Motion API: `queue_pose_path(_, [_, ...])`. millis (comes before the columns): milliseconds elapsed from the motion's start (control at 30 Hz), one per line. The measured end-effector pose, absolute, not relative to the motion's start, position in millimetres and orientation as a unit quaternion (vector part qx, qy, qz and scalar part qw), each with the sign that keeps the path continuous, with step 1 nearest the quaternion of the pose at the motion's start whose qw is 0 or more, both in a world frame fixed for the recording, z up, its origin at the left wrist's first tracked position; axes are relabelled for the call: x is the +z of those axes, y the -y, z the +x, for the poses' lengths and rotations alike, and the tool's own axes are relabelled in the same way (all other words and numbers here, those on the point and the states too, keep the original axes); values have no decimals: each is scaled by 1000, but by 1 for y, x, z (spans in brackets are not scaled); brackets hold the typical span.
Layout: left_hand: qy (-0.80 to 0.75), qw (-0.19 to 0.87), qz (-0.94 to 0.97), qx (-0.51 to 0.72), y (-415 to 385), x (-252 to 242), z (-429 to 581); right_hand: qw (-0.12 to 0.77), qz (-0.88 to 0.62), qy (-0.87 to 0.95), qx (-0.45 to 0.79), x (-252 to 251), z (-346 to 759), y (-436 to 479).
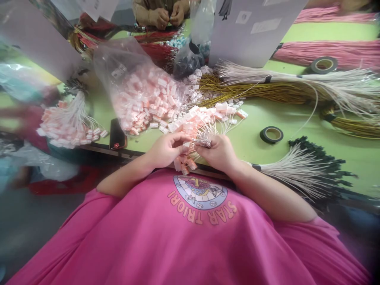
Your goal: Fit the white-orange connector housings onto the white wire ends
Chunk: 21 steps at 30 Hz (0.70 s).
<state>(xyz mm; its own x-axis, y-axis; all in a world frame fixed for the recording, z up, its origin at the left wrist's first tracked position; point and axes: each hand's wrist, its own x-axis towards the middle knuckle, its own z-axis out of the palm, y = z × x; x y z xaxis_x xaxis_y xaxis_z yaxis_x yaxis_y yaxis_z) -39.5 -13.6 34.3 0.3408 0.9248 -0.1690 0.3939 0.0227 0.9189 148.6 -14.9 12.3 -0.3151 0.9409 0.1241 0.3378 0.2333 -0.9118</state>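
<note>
My right hand [221,152] is closed around a bundle of thin white wires [218,126], whose bunched metal-tipped ends [203,139] point toward my left hand. Thumb and forefinger of my left hand [168,149] pinch a small white connector housing [186,145] close to those tips. Whether it touches a wire is too small to tell. Orange-and-white connectors [187,163] hang below my fingers at the table edge. More such connectors [198,116] lie just beyond both hands, with white wires running among them.
A clear plastic bag [118,59] of connectors lies ahead, left of centre. A phone [117,134] sits at the table edge. Black tape [271,135], a white wire bundle with black ends [297,166] and yellow wires [252,93] lie right. Across the table are another person's hands [168,16].
</note>
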Motion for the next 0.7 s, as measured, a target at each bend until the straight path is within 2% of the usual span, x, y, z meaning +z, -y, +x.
queue_pose_path(233, [-465,467,700,274,16,36,-38,354,-428,684,473,7,150,9])
queue_pose_path(400, [-478,441,712,264,18,38,-42,311,-432,695,484,10,152,5])
queue_pose_path(533, [-479,395,738,263,17,33,-39,331,-399,696,497,9,150,7])
queue_pose_path(700, [-465,448,717,261,17,31,-42,331,-409,694,491,10,150,11])
